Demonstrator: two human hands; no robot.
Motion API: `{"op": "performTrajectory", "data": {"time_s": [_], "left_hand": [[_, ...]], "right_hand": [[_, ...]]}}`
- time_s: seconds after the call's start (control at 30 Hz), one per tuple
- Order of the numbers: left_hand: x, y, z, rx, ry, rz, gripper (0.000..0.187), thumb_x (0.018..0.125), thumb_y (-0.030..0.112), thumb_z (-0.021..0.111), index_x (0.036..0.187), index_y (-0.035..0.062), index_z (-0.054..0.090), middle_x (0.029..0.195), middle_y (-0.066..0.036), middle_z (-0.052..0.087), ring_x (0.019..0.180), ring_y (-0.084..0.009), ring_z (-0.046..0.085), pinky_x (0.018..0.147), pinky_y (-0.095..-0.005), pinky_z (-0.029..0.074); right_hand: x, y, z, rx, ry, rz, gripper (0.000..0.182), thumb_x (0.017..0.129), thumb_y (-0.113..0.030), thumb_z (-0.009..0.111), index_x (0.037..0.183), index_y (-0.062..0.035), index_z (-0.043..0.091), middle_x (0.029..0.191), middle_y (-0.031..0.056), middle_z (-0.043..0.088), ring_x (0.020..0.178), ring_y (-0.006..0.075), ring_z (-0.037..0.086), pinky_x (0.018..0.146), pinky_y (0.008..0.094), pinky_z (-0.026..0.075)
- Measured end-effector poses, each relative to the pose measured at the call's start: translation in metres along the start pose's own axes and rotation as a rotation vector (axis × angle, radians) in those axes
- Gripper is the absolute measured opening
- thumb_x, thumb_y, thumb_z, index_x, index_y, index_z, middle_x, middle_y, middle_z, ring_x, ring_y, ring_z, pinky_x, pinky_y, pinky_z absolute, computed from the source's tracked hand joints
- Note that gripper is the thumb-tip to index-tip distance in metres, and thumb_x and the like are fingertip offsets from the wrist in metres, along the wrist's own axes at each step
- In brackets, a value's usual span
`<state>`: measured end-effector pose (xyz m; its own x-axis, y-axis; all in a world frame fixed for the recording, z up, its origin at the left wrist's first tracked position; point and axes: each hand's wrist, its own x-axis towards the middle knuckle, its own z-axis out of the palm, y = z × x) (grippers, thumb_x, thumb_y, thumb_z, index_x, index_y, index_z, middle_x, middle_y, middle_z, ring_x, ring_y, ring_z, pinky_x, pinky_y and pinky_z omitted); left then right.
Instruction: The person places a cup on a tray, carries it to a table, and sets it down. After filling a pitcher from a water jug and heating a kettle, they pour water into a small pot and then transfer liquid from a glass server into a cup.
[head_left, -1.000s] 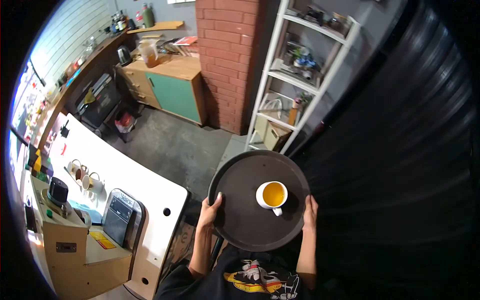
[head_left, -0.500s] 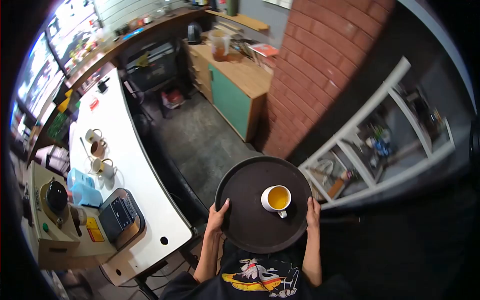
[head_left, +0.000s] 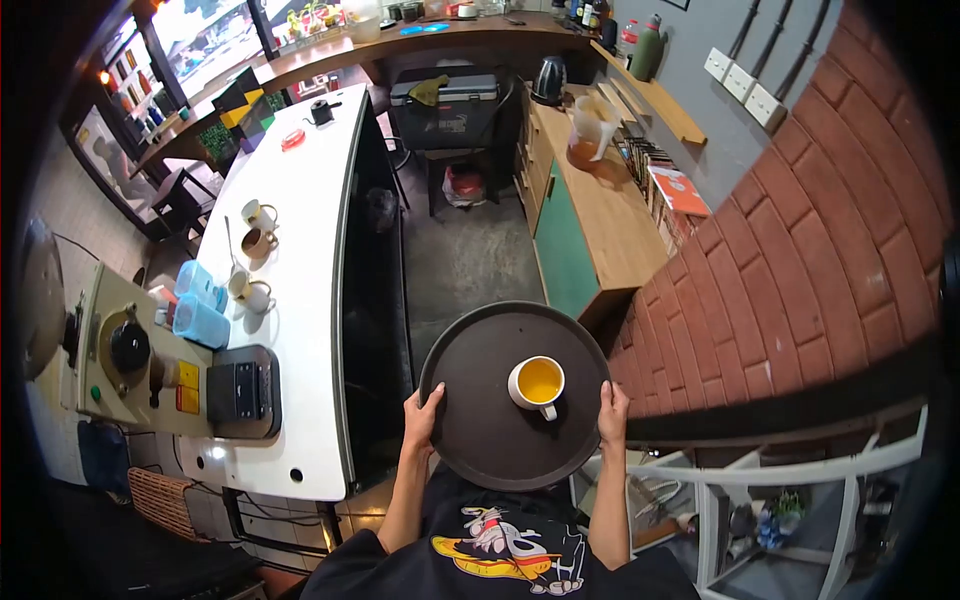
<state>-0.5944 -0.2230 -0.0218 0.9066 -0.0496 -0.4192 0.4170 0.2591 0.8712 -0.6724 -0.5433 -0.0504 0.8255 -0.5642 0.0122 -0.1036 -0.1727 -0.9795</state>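
A round dark brown serving tray (head_left: pixel 480 400) is held level in front of my body. My left hand (head_left: pixel 424 415) grips its left rim, thumb on top. On the opposite rim, my right hand (head_left: pixel 613 412) is closed with the thumb over the edge; the fingers of both hands are partly hidden below. Right of the tray's middle stands a white cup (head_left: pixel 537 387), upright, with yellow-amber liquid inside and its handle toward me. Neither hand touches the cup.
A long white table (head_left: pixel 300 330) on the left bears several mugs (head_left: pixel 250 292), blue plastic containers (head_left: pixel 201 320), a scale (head_left: pixel 243 392) and a grinder-like machine (head_left: pixel 125 345). Ahead, a wooden cabinet (head_left: pixel 615 225) carries a pitcher (head_left: pixel 592 130). A brick wall (head_left: pixel 790 250) and white-framed shelf (head_left: pixel 715 530) flank my right.
My view has turned to the right and straightened toward the aisle, so the brick wall fills more of the right side. The tray and cup stay in both hands.
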Motion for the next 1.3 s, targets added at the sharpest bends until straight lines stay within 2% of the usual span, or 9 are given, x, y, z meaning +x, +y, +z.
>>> {"op": "performTrajectory", "data": {"time_s": [0.17, 0.4, 0.47, 0.5, 0.53, 0.6, 0.63, 0.73, 1.3], "left_hand": [[0.086, 0.022, 0.039, -0.136, -0.092, 0.055, 0.028, 0.084, 0.014, 0.062, 0.107, -0.002, 0.057, 0.093, -0.009, 0.063, 0.078, -0.0149, 0.061, 0.066, -0.0271, 0.05], [0.245, 0.028, 0.111, -0.08, -0.12, -0.121, 0.03, 0.086, 0.013, 0.06, 0.113, 0.0004, 0.054, 0.099, -0.008, 0.061, 0.086, -0.0159, 0.059, 0.074, -0.0293, 0.048], [0.288, 0.029, 0.131, -0.015, -0.224, -0.062, 0.037, 0.089, 0.018, 0.058, 0.122, 0.0034, 0.05, 0.107, -0.009, 0.06, 0.095, -0.0206, 0.058, 0.082, -0.0349, 0.047], [0.306, 0.031, 0.14, 0.015, -0.276, -0.084, 0.037, 0.091, 0.018, 0.054, 0.125, 0.0029, 0.048, 0.109, -0.01, 0.059, 0.097, -0.0202, 0.058, 0.082, -0.0347, 0.048], [0.32, 0.036, 0.153, 0.025, -0.278, -0.096, 0.037, 0.091, 0.018, 0.054, 0.125, 0.0029, 0.048, 0.109, -0.01, 0.059, 0.097, -0.0202, 0.058, 0.082, -0.0347, 0.048], [0.348, 0.042, 0.176, 0.089, -0.315, -0.145, 0.034, 0.093, 0.016, 0.052, 0.123, 0.0015, 0.049, 0.109, -0.01, 0.06, 0.095, -0.0175, 0.058, 0.08, -0.0316, 0.049], [0.363, 0.041, 0.186, 0.093, -0.344, -0.162, 0.034, 0.094, 0.017, 0.051, 0.124, 0.0021, 0.048, 0.109, -0.01, 0.059, 0.095, -0.0176, 0.057, 0.08, -0.0317, 0.049], [0.406, 0.022, 0.208, 0.133, -0.362, -0.151, 0.035, 0.094, 0.018, 0.051, 0.125, 0.0016, 0.047, 0.111, -0.011, 0.059, 0.097, -0.0198, 0.057, 0.08, -0.0332, 0.049], [0.511, -0.034, 0.338, 0.185, -0.386, -0.256, 0.031, 0.094, 0.022, 0.051, 0.117, 0.0013, 0.052, 0.102, -0.009, 0.059, 0.089, -0.0175, 0.056, 0.076, -0.033, 0.047]], "right_hand": [[0.086, 0.022, 0.028, -0.034, 0.066, -0.036, 0.031, 0.096, -0.023, 0.045, 0.073, -0.0029, 0.043, 0.07, -0.0042, 0.036, 0.069, 0.0059, 0.033, 0.059, 0.0237, 0.032], [0.209, 0.038, 0.049, -0.066, 0.249, -0.018, 0.034, 0.096, -0.026, 0.046, 0.074, -0.0016, 0.04, 0.068, -0.0011, 0.032, 0.068, 0.0073, 0.032, 0.059, 0.0255, 0.032], [0.239, 0.043, 0.054, -0.184, 0.309, 0.044, 0.035, 0.096, -0.027, 0.047, 0.075, 0.0003, 0.04, 0.067, 0.0033, 0.036, 0.065, 0.013, 0.034, 0.061, 0.0297, 0.034], [0.251, 0.044, 0.061, -0.281, 0.418, -0.025, 0.032, 0.095, -0.023, 0.047, 0.079, 0.0045, 0.044, 0.067, 0.0132, 0.043, 0.064, 0.023, 0.041, 0.061, 0.0356, 0.037], [0.263, 0.064, 0.061, -0.282, 0.423, -0.01, 0.032, 0.095, -0.023, 0.047, 0.079, 0.0045, 0.044, 0.067, 0.0132, 0.043, 0.064, 0.023, 0.041, 0.061, 0.0356, 0.037], [0.291, 0.094, 0.061, -0.413, 0.483, 0.078, 0.033, 0.095, -0.024, 0.047, 0.093, 0.0075, 0.053, 0.085, 0.0249, 0.057, 0.081, 0.0349, 0.056, 0.074, 0.0418, 0.042], [0.301, 0.1, 0.064, -0.433, 0.565, 0.012, 0.028, 0.092, -0.02, 0.048, 0.083, 0.0067, 0.049, 0.081, 0.0284, 0.051, 0.078, 0.0423, 0.052, 0.069, 0.044, 0.04], [0.325, 0.095, 0.064, -0.485, 0.632, 0.019, 0.025, 0.091, -0.018, 0.049, 0.085, 0.0061, 0.051, 0.08, 0.0275, 0.053, 0.079, 0.0455, 0.05, 0.069, 0.0461, 0.04], [0.423, 0.105, 0.003, -0.794, 0.725, 0.227, 0.017, 0.083, -0.01, 0.06, 0.092, 0.004, 0.061, 0.088, 0.0208, 0.062, 0.082, 0.0391, 0.059, 0.074, 0.0437, 0.046]]}}
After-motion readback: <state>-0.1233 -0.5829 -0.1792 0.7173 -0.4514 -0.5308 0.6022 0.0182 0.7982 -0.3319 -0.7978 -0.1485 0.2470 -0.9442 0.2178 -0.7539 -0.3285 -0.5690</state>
